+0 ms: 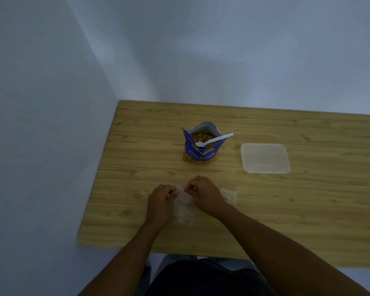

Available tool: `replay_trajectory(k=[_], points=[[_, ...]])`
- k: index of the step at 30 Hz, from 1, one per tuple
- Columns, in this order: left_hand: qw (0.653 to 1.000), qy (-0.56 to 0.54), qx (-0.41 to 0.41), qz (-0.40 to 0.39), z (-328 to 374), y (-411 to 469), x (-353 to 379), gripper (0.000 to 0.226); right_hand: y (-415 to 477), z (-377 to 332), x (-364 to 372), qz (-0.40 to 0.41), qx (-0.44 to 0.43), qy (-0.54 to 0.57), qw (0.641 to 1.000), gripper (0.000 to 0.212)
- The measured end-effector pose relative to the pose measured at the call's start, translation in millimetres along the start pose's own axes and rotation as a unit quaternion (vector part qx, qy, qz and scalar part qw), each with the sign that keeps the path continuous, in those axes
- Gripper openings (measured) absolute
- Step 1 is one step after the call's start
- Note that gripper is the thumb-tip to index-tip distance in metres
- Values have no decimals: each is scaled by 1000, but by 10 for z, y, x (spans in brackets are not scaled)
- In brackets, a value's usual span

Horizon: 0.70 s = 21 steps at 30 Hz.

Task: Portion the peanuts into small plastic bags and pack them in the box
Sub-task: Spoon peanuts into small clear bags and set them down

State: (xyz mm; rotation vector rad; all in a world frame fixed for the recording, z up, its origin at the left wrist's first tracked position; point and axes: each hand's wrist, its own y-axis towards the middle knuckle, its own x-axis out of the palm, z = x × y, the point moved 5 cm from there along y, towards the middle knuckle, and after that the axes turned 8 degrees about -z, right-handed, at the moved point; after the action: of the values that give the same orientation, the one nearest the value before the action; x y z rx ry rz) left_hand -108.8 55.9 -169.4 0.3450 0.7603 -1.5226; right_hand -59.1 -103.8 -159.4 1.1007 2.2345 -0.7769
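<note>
Wooden worktop (286, 210), pushed into a wall corner, carrying everything. Toward its right, well apart from the hands: translucent box (265, 158), flat and pale, nothing brown showing through; lid on or off, cannot tell. At the middle, further back: blue peanut pouch (201, 151), upright, mouth open, peanuts (201, 137) heaped close to the rim, so little or nothing drawn off, by the look of it.

Near the front edge, close together: left hand (160, 201) and right hand (205, 197). Left grip curled in at the upper left edge of a small plastic bag (183, 208); right grip pinching the same bag's top edge just opposite. Looks like working the mouth apart, though too blurred to be sure. Bag lying on the worktop between the hands, clear and limp, no peanuts visible inside.

Just beyond the right hand, touching the worktop: spare bags (230, 195), flat, seemingly unused; number unclear. Smallest: white plastic spoon (214, 139), bowl down among the peanuts, handle leaning out over the pouch's right rim.

Judged progress: very early. No portion filled, nothing visibly packed in the box. Left to do: open this bag, spoon peanuts in, close it, repeat with the spares, then pack all into the box.
</note>
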Motion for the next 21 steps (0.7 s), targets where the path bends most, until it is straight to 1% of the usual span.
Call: replay_trajectory(k=[2,4,7,10,11,13,15,17,19,21], points=[[999,-54,-6,-2,96,44,-20,15,-45,-30,-108,5,-21,5,1000,10],[994,-110,-16,-17,222,77,-35,15,-85,-61,-260,27,-42,2,999,9],[982,-181,-33,-34,457,130,-83,27,-139,-104,-542,86,-74,-14,993,11],[953,-291,-79,-42,718,181,-134,42,-194,-179,-820,157,-112,-81,978,9],[949,-301,-85,-49,797,203,-145,43,-207,-205,-899,179,-122,-105,971,9],[944,-312,-74,-72,960,244,-161,37,-227,-264,-1036,213,-143,-141,956,10],[938,-329,-69,-84,1063,291,-178,29,-243,-287,-1139,230,-162,-158,946,10],[940,-323,-71,-84,1104,344,-188,24,-259,-279,-1214,233,-170,-161,944,9],[953,-287,-57,-76,1146,389,-206,24,-264,-242,-1253,207,-177,-157,949,7],[973,-221,-32,-50,1186,425,-248,27,-240,-204,-1240,133,-181,-171,959,11]])
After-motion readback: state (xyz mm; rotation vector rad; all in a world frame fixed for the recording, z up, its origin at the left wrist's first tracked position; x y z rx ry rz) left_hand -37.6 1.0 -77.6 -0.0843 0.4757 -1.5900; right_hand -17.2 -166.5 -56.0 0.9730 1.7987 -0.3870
